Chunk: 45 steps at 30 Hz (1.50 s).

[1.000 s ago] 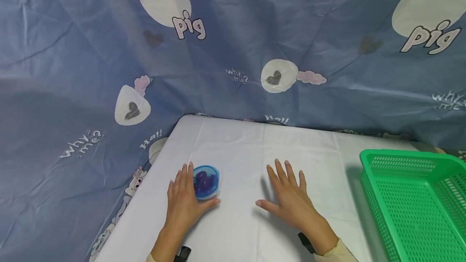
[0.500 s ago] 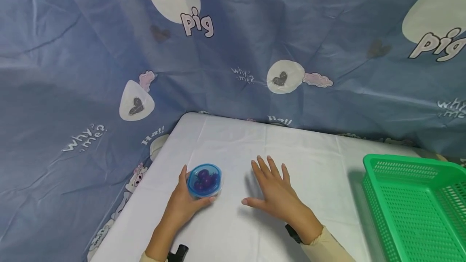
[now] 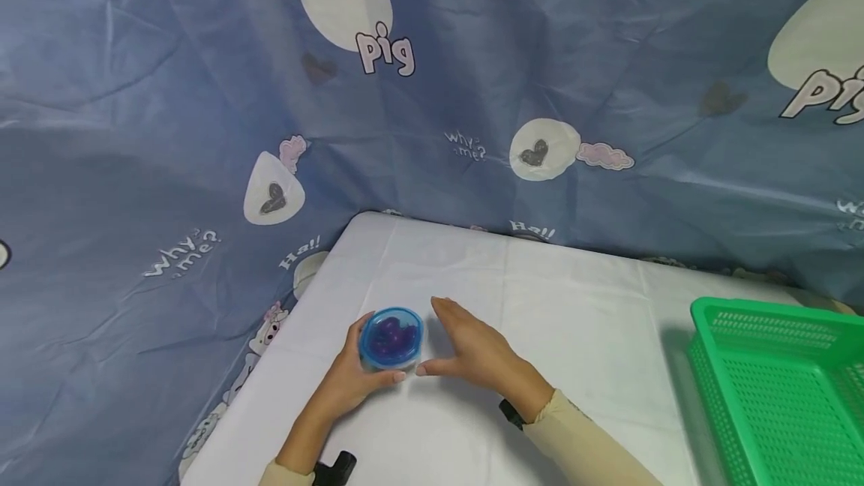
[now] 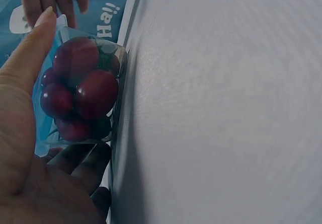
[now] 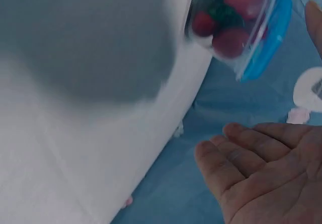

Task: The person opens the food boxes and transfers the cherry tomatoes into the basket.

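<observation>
A small clear plastic container with a blue lid [image 3: 391,337] stands on the white-covered table, left of the middle. Through its wall, round dark red fruits [image 4: 95,93] and bits of green show in the left wrist view. My left hand [image 3: 346,383] holds the container from its left side, the thumb along the near side and the fingers around the far side. To the container's right, my right hand [image 3: 475,347] is held with extended fingers and the thumb apart, the thumb tip close to the container. The right wrist view shows a gap between its fingers [image 5: 241,156] and the container.
A green plastic basket [image 3: 718,388] with perforated walls stands at the right of the table. Behind and to the left hangs a blue printed cloth [image 3: 432,193]. The white table [image 3: 567,298] lies between my right hand and the basket.
My left hand has closed around the container's side. The right hand has moved left, from the middle of the table to beside the container. The head view has shifted slightly left.
</observation>
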Tool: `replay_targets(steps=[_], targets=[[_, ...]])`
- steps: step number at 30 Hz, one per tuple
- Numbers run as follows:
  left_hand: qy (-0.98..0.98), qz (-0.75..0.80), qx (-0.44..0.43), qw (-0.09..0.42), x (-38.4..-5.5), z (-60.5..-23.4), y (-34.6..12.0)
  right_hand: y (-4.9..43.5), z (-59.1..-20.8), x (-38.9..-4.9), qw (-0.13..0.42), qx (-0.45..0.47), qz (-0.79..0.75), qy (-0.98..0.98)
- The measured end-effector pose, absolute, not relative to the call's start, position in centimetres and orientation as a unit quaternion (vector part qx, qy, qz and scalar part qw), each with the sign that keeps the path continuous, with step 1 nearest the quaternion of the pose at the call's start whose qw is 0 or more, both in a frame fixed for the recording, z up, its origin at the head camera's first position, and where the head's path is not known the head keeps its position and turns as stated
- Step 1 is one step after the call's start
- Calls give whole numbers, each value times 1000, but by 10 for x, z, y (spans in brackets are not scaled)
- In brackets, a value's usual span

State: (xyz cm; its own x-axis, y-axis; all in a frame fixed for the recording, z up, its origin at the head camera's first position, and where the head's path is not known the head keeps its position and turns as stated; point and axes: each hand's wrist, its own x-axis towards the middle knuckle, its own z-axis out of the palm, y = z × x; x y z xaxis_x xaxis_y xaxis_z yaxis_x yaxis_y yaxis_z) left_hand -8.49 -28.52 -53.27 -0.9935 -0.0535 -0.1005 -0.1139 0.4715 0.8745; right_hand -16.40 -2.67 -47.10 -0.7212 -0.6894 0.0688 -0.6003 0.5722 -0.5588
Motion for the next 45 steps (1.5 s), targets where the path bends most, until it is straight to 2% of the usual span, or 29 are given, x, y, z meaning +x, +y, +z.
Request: replay_targets(steps=[13,29,45], targets=[[851,522,-43,31,-85,-534,-285,-69,-479,-169,39,-410,-269,870],[843,535,-43,34,-86,-533,-286,-76,-477,-171,57,-429,-227,872],[834,548,-52,40,-85,-530,-283,-74,-476,-181,91,-406,-249,875]])
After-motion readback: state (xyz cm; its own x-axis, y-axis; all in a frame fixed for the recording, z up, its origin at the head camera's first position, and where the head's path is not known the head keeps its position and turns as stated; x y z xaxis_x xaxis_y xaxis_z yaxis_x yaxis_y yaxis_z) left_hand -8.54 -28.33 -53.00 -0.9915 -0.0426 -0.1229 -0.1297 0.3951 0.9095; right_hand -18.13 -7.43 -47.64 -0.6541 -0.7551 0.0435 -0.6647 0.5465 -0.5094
